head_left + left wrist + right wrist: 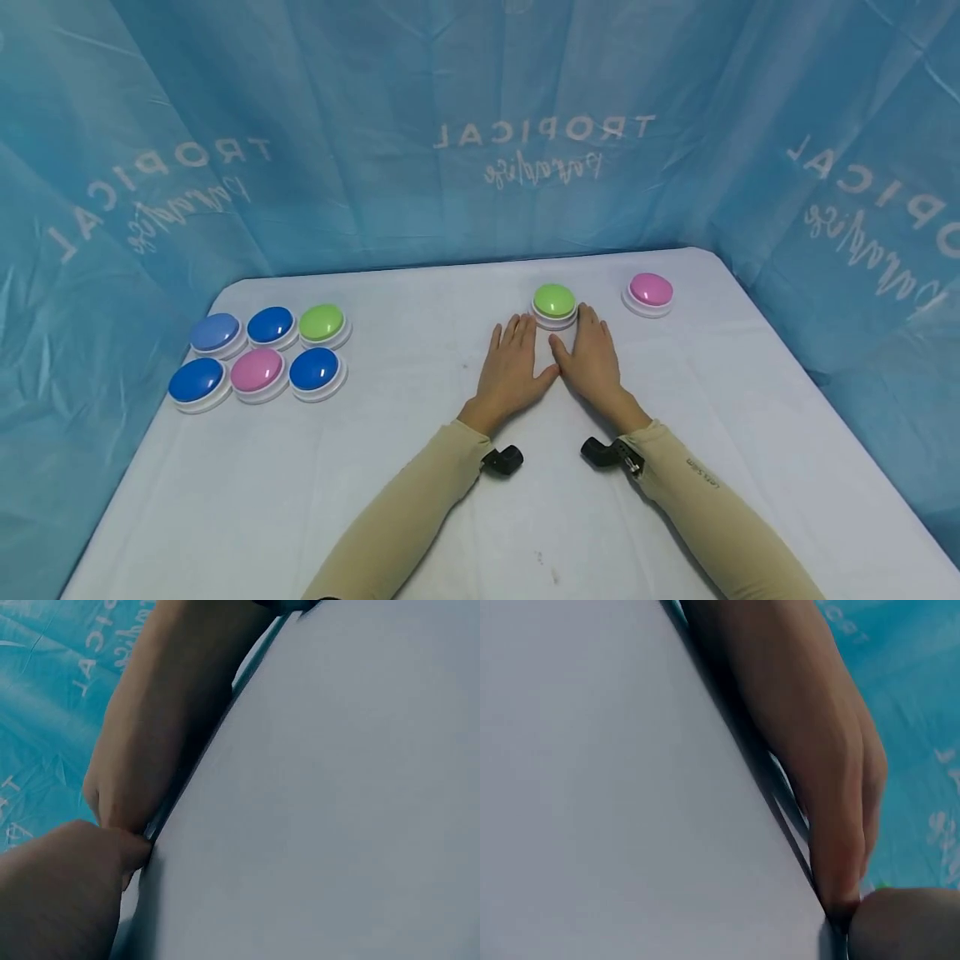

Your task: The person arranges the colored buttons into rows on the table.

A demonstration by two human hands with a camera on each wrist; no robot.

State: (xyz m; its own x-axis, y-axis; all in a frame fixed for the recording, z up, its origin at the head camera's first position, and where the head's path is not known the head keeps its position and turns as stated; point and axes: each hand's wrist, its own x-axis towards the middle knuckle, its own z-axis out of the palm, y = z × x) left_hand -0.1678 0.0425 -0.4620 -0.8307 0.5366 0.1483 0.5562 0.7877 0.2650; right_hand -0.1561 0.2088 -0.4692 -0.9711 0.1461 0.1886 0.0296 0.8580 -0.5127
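Observation:
My left hand (pixel 513 367) lies palm down on the white table, fingers straight, with its fingertips by the left front of a green dome push button (pixel 554 301) on a white base. My right hand (pixel 592 358) rests opposite, its straight fingertips beside the right of that base. The thumbs come together in front of the button. Whether the fingertips touch the base is hard to tell. Neither hand holds anything. In the left wrist view the left hand (pixel 60 892) fills the lower left corner; in the right wrist view the right hand (pixel 907 922) is at lower right.
A pink push button (pixel 651 289) stands farther right. At the table's left, several push buttons form two rows: blue (pixel 271 325), green (pixel 321 322) and pink (pixel 257 369) among them. Blue printed curtains (pixel 390 192) surround the white table (pixel 420 333) at the back and sides.

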